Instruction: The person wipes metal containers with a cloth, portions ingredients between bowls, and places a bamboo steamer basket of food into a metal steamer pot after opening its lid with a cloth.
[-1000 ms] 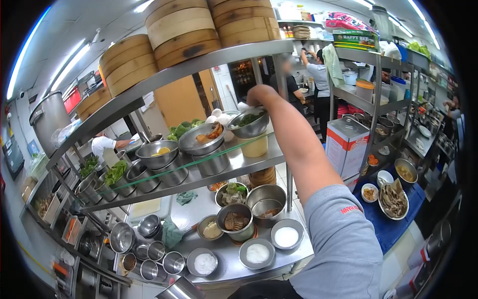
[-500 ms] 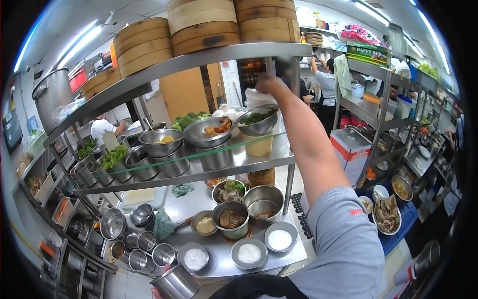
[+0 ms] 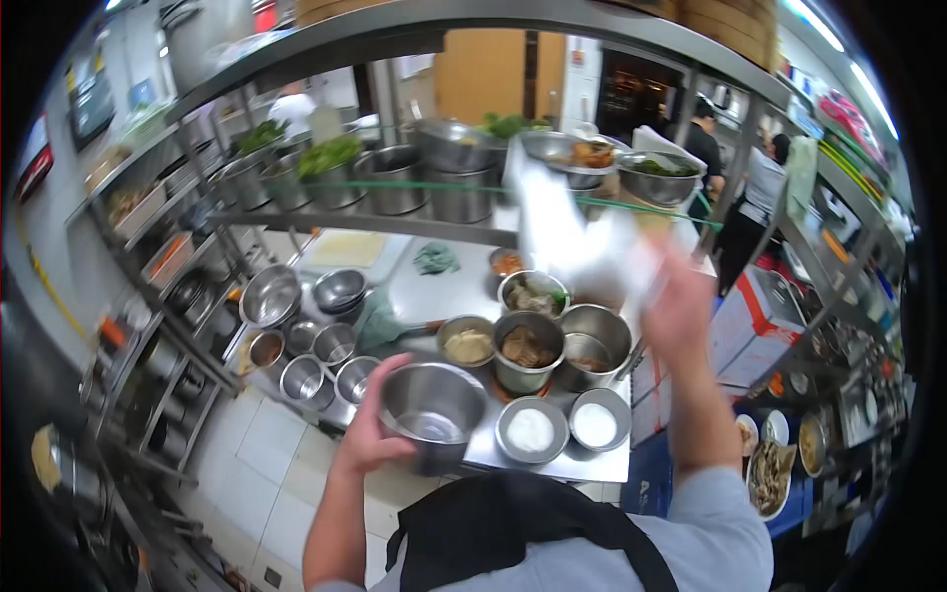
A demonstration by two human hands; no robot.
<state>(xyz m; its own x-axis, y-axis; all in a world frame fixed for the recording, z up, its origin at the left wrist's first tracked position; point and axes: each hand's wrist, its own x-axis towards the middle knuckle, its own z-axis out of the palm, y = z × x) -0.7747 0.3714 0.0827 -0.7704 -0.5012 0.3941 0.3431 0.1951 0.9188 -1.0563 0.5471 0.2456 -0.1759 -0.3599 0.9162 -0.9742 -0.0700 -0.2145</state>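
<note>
My left hand [image 3: 367,426] grips a steel pot [image 3: 434,409] by its side, with the thumb near the rim. The pot's opening faces up, and its inside looks bare and shiny. My right hand [image 3: 679,301] is raised over the counter's right side, closed on a white sheet-like thing [image 3: 572,222] too smeared by motion to name exactly. Below it stand a pot with dark brown pieces [image 3: 526,345] and a wider steel pot [image 3: 595,345]. Two bowls of white powder or grains [image 3: 531,430] [image 3: 596,424] sit at the counter's front edge.
A steel shelf [image 3: 464,227] with a glass edge spans the counter, bearing pots, greens [image 3: 330,155] and a bowl of browned food [image 3: 592,155]. Several small steel cups [image 3: 306,380] stand at left. Other people [image 3: 762,187] are at the back right. A blue crate [image 3: 715,488] lies low at right.
My right hand has come down from the upper shelf area with the white thing. My left hand has raised the pot from the bottom edge and turned it upright. The view has shifted.
</note>
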